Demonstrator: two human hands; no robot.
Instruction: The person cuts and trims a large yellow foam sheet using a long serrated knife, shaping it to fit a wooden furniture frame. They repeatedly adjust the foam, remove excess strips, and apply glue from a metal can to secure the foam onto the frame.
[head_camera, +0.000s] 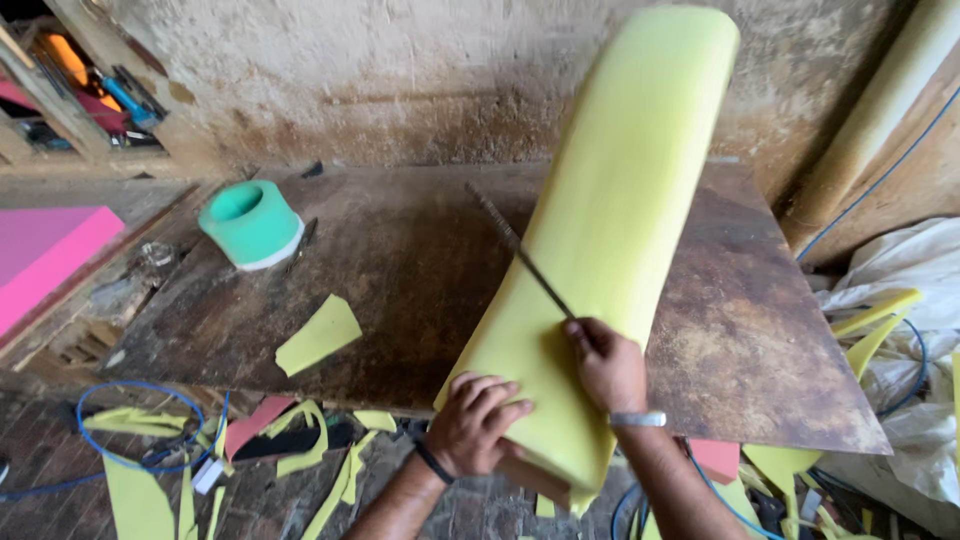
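A long yellow foam piece (620, 200) lies across a worn brown board (420, 260), its far end raised toward the wall. My left hand (478, 422) presses flat on the foam's near lower edge. My right hand (605, 365) grips the handle of a thin saw-like blade (515, 245), whose metal strip slants up and left along the foam's left side.
A green roll of tape (250, 222) stands at the board's far left. A yellow foam scrap (318, 335) lies near the front edge. Foam offcuts and a blue cable (140, 420) litter the floor. A pink foam slab (45, 255) sits left; white sacks (905, 300) right.
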